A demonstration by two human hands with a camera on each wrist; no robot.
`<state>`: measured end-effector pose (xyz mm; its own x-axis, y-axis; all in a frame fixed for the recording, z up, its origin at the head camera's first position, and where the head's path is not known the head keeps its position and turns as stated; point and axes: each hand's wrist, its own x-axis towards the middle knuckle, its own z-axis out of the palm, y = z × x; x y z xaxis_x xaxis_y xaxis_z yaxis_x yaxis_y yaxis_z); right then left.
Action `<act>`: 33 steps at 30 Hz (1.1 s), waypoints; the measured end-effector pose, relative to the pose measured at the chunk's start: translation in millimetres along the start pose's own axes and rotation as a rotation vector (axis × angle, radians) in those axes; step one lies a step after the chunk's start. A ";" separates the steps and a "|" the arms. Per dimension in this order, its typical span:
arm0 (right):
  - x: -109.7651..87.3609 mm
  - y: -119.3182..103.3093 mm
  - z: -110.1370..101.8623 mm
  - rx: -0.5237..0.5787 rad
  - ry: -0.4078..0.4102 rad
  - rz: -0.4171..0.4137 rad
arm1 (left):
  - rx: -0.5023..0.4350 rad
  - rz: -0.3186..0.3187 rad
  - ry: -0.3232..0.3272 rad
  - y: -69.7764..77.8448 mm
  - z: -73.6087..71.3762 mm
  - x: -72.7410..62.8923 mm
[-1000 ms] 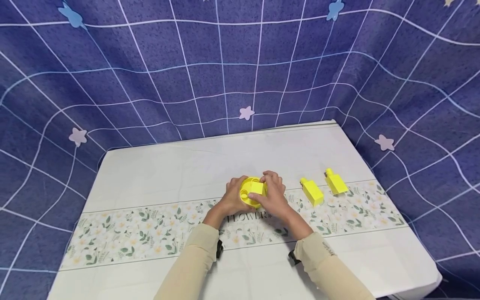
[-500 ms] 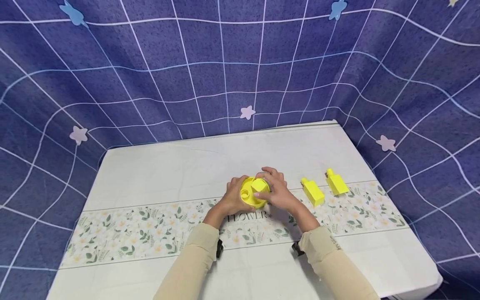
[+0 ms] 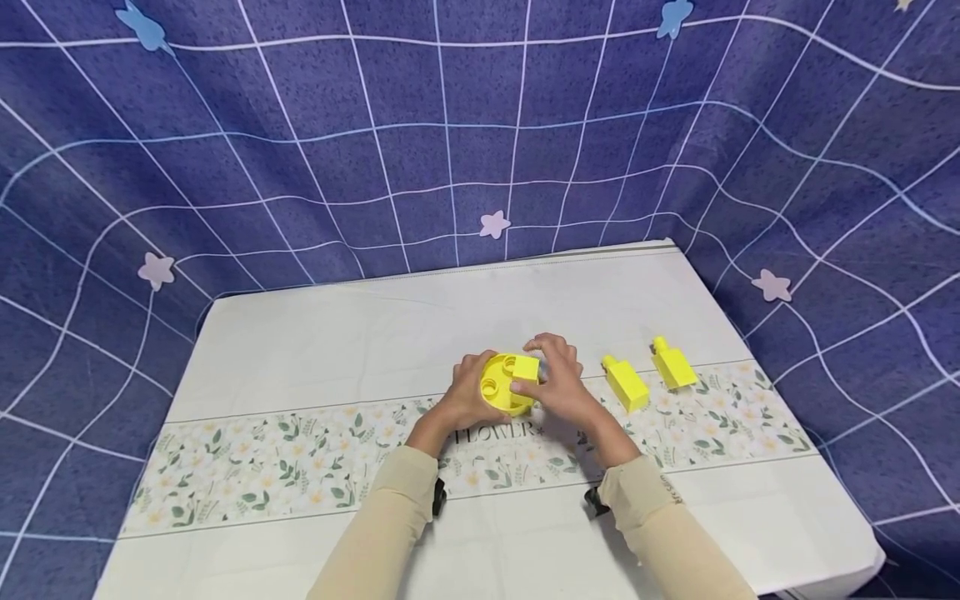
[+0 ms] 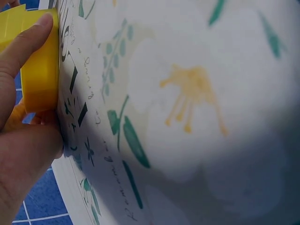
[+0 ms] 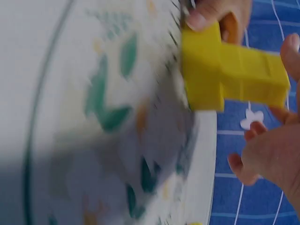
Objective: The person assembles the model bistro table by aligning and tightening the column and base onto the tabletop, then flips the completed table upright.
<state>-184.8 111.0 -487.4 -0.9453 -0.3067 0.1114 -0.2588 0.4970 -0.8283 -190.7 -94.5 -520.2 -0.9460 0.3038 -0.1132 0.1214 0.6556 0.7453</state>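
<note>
Beige sleeves [image 3: 386, 508] came in at bottom centre. Left hand [image 3: 467, 404] gripped the side of the yellow dish [image 4: 42, 75] on the table [image 3: 375, 333], mid-frame. Right hand [image 3: 564, 387] curved around a yellow block [image 3: 527, 368] standing upright in the dish's right part; pinching or loose, couldn't tell. Two knobbed blocks [image 3: 626, 386] lay right of centre. Blue curtain [image 3: 450, 167] filled the top.

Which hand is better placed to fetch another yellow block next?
Right, likely: the right hand is closer to the nearer loose block, while the left hand grips the round base.
</note>
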 end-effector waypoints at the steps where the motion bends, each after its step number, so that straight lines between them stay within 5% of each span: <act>1: -0.6 0.4 -4.9 0.006 -0.027 -0.011 | -0.002 -0.001 0.001 -0.1 0.3 0.1; 7: -0.1 4.4 -27.4 0.024 -0.199 -0.086 | -0.022 -0.013 0.000 0.8 0.2 0.5; 11: 0.6 7.9 -29.5 0.039 -0.220 -0.079 | -0.016 -0.011 -0.006 2.1 -0.3 -0.2; 23: -6.8 5.3 -12.4 0.096 -0.002 0.007 | 0.000 -0.009 0.006 3.1 0.9 -0.1; 33: -17.5 4.6 8.0 0.045 0.177 -0.007 | 0.001 -0.006 0.005 2.7 1.8 0.4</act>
<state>-167.9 112.2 -497.5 -0.9647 -0.1600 0.2090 -0.2601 0.4569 -0.8506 -190.2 -91.4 -519.4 -0.9482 0.2964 -0.1145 0.1159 0.6581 0.7440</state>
